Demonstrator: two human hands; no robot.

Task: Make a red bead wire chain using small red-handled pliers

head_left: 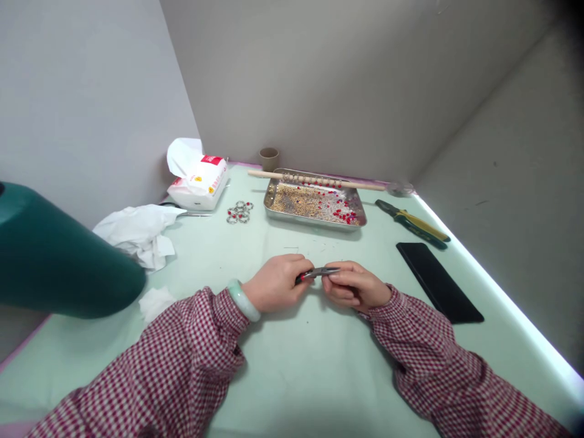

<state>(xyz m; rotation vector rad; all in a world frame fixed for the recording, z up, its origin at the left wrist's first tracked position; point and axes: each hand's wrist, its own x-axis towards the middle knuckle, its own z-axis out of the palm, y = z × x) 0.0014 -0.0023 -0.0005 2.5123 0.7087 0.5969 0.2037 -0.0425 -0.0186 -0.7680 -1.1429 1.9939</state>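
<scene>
above table (292,377), hands (279,283) close, pliers (318,272) gripped

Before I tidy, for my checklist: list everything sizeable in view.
Large cylinder: 1, dark green, left
Tissue pack: 1, white-red, back left
Tissue heaps: 2, white, left
Beaded rings: several, silver-red, left of tray
Rectangular metal bead tray: 1, silver, back
Wooden rod: 1, pale, across tray
Round cup: 1, brown, behind tray
Large pliers: 1, green-yellow, right
Flat rectangle: 1, black, right
Small pliers: 1, silver and black, centre
Bangle: 1, pale green, left wrist
Checked sleeves: 2, red-white, front
Hands: 2, bare, centre
</scene>
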